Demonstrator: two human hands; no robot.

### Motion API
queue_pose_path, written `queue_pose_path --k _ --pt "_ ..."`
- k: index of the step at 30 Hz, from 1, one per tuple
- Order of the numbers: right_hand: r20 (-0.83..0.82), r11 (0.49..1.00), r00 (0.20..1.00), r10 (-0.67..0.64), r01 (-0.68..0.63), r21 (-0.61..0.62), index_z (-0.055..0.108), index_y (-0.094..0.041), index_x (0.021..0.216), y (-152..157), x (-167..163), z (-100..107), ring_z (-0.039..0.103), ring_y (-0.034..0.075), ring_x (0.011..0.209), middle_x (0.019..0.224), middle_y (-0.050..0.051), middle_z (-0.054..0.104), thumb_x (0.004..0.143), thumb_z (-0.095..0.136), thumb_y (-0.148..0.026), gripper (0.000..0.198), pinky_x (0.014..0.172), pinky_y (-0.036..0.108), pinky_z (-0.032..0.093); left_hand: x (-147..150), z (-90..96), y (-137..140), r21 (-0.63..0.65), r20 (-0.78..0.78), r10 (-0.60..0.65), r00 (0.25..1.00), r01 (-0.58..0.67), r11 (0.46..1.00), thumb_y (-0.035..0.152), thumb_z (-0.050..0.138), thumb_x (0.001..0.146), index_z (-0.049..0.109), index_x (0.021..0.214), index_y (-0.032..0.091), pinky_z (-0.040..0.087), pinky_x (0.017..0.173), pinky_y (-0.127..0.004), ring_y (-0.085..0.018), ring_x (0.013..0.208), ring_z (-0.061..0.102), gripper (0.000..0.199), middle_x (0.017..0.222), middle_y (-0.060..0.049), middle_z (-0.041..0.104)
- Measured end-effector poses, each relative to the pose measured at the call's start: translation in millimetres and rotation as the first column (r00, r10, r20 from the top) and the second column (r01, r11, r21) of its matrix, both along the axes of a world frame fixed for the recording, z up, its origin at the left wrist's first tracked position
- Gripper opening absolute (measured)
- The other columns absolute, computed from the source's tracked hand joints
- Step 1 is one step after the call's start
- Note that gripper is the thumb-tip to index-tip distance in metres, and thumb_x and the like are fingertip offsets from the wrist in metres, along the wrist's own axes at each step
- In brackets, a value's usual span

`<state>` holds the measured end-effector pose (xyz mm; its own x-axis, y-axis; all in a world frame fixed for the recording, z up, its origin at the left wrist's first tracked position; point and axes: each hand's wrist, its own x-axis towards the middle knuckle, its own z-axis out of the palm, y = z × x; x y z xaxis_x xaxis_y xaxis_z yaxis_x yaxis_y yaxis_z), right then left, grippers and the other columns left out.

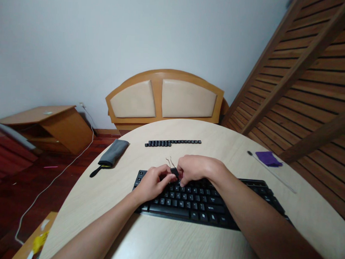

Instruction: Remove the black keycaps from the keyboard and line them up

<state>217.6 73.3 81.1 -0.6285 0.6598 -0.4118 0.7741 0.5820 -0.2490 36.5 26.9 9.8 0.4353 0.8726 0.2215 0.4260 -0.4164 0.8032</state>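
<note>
- Two bare forearms come in closest to me, the right one crossing over the right part of the black keyboard, which lies flat on the pale round table.
- Left hand: thumb and forefinger look pinched together on the small black wire tool, whose two thin prongs point up, away from the keys.
- Right hand: bent over the upper keys, fingertips down beside the tool; I cannot tell whether they grip a key, the tool or nothing.
- To work well here, I'd steady the keyboard with the palm, keep a light pinch and let any force go straight up, since a sidelong tug could stress a key's mount.
- Those prongs look easy to bend, so I'd keep the other fingers off them.
- Beyond the keyboard, loose keycaps stand in neat lines, well apart from both hands; a sudden forward jerk might scatter them.
- Sideways there is elbow room: the grey pouch sits near the left rim, the purple cloth and thin rod near the right.
</note>
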Motion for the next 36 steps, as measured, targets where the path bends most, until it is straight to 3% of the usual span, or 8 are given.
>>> queue_pose_path --k 8,14,19,26,32,36 --pt "-0.031 1.0 0.999 -0.016 0.015 -0.028 0.077 -0.018 0.085 2 1 -2 0.059 0.015 0.06 0.071 0.003 0.071 0.068 0.07 -0.028 0.021 0.053 0.023 0.037 -2 -12.5 6 -0.212 0.22 0.06 0.974 -0.013 0.977 0.039 0.057 0.091 0.058 0.08 0.019 0.052 0.068 -0.029 -0.019 0.073 0.07 0.023 0.078 -0.006 0.075" --pt "-0.159 0.999 0.986 -0.041 0.036 -0.035 0.072 -0.018 0.081 8 4 -7 0.055 0.013 0.058 0.067 -0.001 0.067 0.066 0.067 -0.027 0.018 0.051 0.023 0.034 -2 -10.3 8 -0.19 0.307 0.162 0.938 -0.106 0.976 0.04 0.059 0.09 0.056 0.079 0.018 0.049 0.067 -0.026 -0.017 0.072 0.067 0.025 0.078 -0.004 0.073" --pt "-0.279 0.997 0.96 -0.01 -0.011 -0.073 0.068 -0.017 0.083 15 4 -11 0.056 0.013 0.063 0.072 -0.001 0.065 0.067 0.068 -0.023 0.017 0.054 0.022 0.035 -4 -10.6 10 -0.139 0.276 0.234 0.932 -0.202 0.969 0.041 0.057 0.091 0.057 0.081 0.018 0.047 0.067 -0.026 -0.016 0.071 0.065 0.025 0.077 -0.003 0.073" --pt "-0.447 0.987 0.895 0.011 -0.08 -0.137 0.067 -0.015 0.088 31 4 -26 0.06 0.013 0.07 0.077 -0.001 0.065 0.068 0.07 -0.017 0.02 0.06 0.021 0.04 -5 -13.9 13 -0.176 0.304 0.26 0.917 -0.215 0.961 0.043 0.056 0.091 0.052 0.082 0.019 0.048 0.068 -0.026 -0.017 0.073 0.067 0.026 0.079 -0.004 0.073" --pt "-0.584 0.995 0.812 -0.019 -0.043 -0.093 0.061 -0.015 0.097 33 2 -28 0.063 0.014 0.073 0.079 -0.001 0.066 0.067 0.076 -0.015 0.033 0.062 0.021 0.044 -5 -13.1 15 -0.219 0.382 0.3 0.874 -0.23 0.948 0.044 0.058 0.09 0.05 0.085 0.019 0.046 0.062 -0.024 -0.016 0.068 0.066 0.027 0.073 -0.002 0.071" --pt "-0.6 0.989 0.795 0.09 -0.143 -0.041 0.067 -0.017 0.094 32 3 -24 0.064 0.014 0.075 0.082 0.0 0.069 0.076 0.073 -0.018 0.019 0.066 0.022 0.044 -6 -14.1 17 -0.207 0.388 0.329 0.861 -0.266 0.941 0.043 0.058 0.089 0.049 0.082 0.019 0.044 0.059 -0.023 -0.014 0.062 0.062 0.027 0.069 -0.001 0.069"
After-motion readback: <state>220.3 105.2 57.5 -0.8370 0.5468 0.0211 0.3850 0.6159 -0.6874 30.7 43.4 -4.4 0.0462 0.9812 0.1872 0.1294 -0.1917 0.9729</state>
